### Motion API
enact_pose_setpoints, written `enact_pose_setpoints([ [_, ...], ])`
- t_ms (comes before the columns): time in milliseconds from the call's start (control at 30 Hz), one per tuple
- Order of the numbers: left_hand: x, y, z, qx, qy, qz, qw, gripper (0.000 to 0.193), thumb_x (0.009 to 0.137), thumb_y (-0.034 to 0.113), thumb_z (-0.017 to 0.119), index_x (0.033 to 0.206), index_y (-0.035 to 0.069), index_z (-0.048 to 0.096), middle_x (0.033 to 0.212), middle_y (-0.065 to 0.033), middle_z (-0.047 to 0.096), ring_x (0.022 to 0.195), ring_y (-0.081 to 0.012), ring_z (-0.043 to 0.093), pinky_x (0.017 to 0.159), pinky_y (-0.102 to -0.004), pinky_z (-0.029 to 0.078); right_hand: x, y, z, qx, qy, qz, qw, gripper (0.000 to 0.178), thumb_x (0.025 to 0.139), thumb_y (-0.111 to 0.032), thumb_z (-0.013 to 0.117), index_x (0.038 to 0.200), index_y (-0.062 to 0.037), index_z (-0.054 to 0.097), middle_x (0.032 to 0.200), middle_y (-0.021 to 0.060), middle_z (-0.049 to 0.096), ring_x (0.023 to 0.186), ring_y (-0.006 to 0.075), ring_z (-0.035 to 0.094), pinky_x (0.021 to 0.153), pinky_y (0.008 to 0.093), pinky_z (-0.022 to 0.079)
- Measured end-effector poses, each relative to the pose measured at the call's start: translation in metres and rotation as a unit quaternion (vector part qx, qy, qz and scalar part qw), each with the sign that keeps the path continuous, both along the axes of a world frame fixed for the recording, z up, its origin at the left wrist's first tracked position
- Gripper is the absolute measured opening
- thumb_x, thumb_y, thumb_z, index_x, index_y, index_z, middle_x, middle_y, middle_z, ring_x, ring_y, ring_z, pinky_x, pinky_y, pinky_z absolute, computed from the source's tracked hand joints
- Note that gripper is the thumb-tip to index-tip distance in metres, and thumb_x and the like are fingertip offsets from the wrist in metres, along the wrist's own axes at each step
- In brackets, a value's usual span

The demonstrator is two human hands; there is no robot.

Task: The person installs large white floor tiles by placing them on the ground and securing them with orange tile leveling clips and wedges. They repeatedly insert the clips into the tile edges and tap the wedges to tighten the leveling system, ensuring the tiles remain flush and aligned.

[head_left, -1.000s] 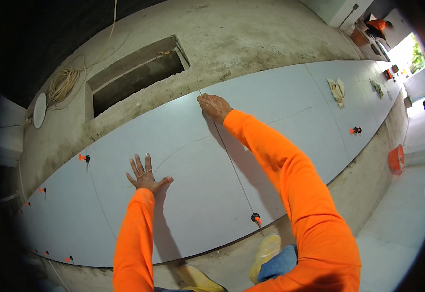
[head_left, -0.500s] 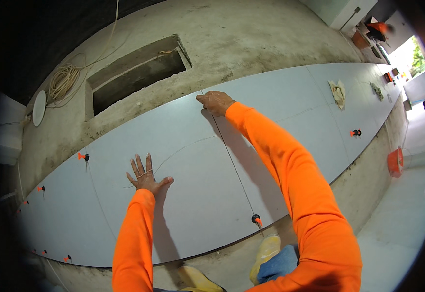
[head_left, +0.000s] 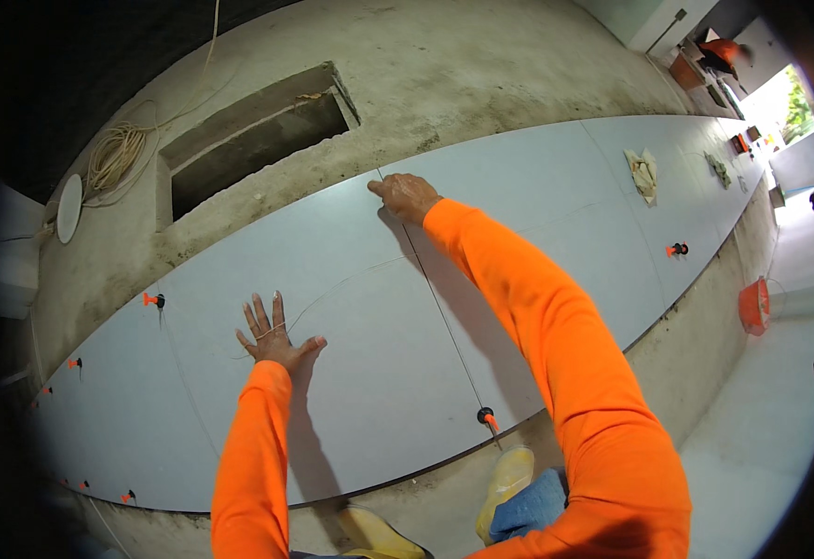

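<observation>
My left hand (head_left: 274, 339) lies on a large pale grey floor tile (head_left: 360, 401), fingers stretched and spread. A thin pale string (head_left: 351, 276) crosses the tile and runs over its fingers. Further off, my right hand (head_left: 409, 197) is at the far end of the dark joint between two tiles. Its fingers are bent together in a pinch, and whatever is between them cannot be made out. At the near end of that same joint stands a black and orange tile leveling clip (head_left: 488, 419).
More leveling clips (head_left: 153, 301) stand along the joints. A crumpled cloth or paper (head_left: 644, 177) lies on the tiles at right. Beyond the tiles are a rectangular floor pit (head_left: 262, 140) and coiled cable (head_left: 116, 158). An orange bucket (head_left: 753, 307) stands right; another person (head_left: 724, 54) is far off.
The view has shifted slightly, so the scene sits a little further left. Both hands keep their places on the tiles.
</observation>
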State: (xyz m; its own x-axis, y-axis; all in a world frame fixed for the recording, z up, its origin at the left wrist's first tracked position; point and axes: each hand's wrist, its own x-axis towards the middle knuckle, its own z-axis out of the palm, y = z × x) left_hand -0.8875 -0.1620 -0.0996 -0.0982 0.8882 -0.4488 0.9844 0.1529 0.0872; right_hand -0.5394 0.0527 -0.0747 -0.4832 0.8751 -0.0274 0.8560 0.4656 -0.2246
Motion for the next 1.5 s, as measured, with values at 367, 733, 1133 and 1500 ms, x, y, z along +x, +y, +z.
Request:
enact_pose_setpoints([
  [367, 0.002, 0.002, 0.003, 0.002, -0.010, -0.003, 1.000, 0.149, 0.055, 0.096, 0.071, 0.171, 0.031, 0.005, 0.177, -0.0120, -0.016, 0.160, -0.0330, -0.026, 0.118, -0.0744, -0.012, -0.007, -0.003, 0.011, -0.012, -0.030, -0.029, 0.999, 0.030, 0.094, -0.004, 0.058, 0.124, -0.0071, 0.065, 0.109, 0.0184, 0.074, 0.104, 0.0365, 0.072, 0.087, 0.0478, 0.059],
  [733, -0.001, 0.001, -0.001, 0.005, -0.010, -0.005, 1.000, 0.150, 0.053, 0.102, 0.065, 0.171, 0.031, 0.004, 0.177, -0.0116, -0.016, 0.160, -0.0330, -0.026, 0.118, -0.0745, -0.012, -0.015, 0.000, 0.009, -0.031, -0.019, -0.044, 0.998, 0.023, 0.096, -0.003, 0.055, 0.118, 0.0016, 0.059, 0.106, 0.0242, 0.073, 0.102, 0.0388, 0.073, 0.084, 0.0467, 0.061],
  [1133, 0.000, 0.001, 0.000, -0.002, -0.003, -0.001, 1.000, 0.149, 0.054, 0.100, 0.068, 0.171, 0.032, 0.004, 0.177, -0.0109, -0.016, 0.160, -0.0338, -0.024, 0.118, -0.0754, -0.010, -0.017, 0.017, 0.007, 0.015, -0.054, -0.008, 0.998, 0.018, 0.092, -0.006, 0.062, 0.104, 0.0013, 0.074, 0.108, 0.0234, 0.076, 0.102, 0.0392, 0.074, 0.087, 0.0457, 0.061],
  [1500, 0.000, 0.002, 0.000, -0.005, 0.005, 0.001, 1.000, 0.148, 0.054, 0.098, 0.070, 0.170, 0.034, 0.004, 0.177, -0.0110, -0.016, 0.161, -0.0343, -0.023, 0.118, -0.0761, -0.009, -0.013, 0.015, 0.022, -0.079, -0.061, -0.038, 0.994, 0.018, 0.089, -0.008, 0.068, 0.106, -0.0022, 0.072, 0.108, 0.0253, 0.073, 0.103, 0.0414, 0.072, 0.088, 0.0466, 0.059],
])
